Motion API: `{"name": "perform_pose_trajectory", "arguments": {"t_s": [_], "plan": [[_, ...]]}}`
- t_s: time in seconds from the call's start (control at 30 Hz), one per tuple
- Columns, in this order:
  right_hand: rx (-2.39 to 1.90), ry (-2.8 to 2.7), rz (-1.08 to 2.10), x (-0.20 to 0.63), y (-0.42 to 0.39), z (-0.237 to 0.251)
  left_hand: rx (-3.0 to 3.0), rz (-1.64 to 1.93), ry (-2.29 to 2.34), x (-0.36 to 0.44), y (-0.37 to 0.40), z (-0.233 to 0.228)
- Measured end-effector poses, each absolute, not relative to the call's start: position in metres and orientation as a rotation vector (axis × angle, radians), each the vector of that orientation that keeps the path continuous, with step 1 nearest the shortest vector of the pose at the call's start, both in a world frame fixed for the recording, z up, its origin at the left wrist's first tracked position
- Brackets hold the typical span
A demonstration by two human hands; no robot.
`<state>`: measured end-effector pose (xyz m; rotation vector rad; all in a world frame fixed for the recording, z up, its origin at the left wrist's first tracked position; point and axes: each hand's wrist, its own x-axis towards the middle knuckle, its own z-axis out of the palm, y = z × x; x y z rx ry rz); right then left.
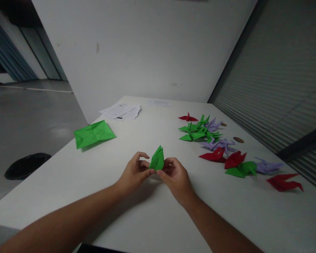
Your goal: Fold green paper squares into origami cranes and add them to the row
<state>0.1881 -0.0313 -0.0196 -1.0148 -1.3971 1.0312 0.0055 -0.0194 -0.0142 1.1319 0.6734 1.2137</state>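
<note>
Between my two hands, just above the white table, is a piece of green folded origami paper, its pointed tips upward. My left hand pinches its lower left edge with thumb and fingers. On the other side my right hand grips the lower right edge, thumb in front and fingers partly hidden behind. A creased green paper sheet lies at the table's left edge, apart from my hands. To the right are several folded paper cranes in green, red and purple.
Printed papers lie loosely stacked at the back left, with another sheet by the wall. Two round holes, one a brown disc, show near the right edge. A black bin stands on the floor at left; blinds border the right.
</note>
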Motion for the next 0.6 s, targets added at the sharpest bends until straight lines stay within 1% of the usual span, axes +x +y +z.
{"name": "perform_pose_trajectory", "arguments": {"t_s": [0.1, 0.3, 0.6], "plan": [[-1.096, -1.468, 1.108, 0.1906, -0.027, -0.0196, 1.14, 1.153, 0.748, 0.0043, -0.0177, -0.0138], [-1.186, -1.505, 1.071, 0.1961, -0.0241, -0.0129, 1.163, 1.088, 0.819, 0.0052, -0.0167, -0.0129], [-1.168, -1.499, 1.16, 0.1948, -0.026, -0.0109, 1.118, 1.099, 0.863, 0.0019, -0.0171, -0.0109]]}}
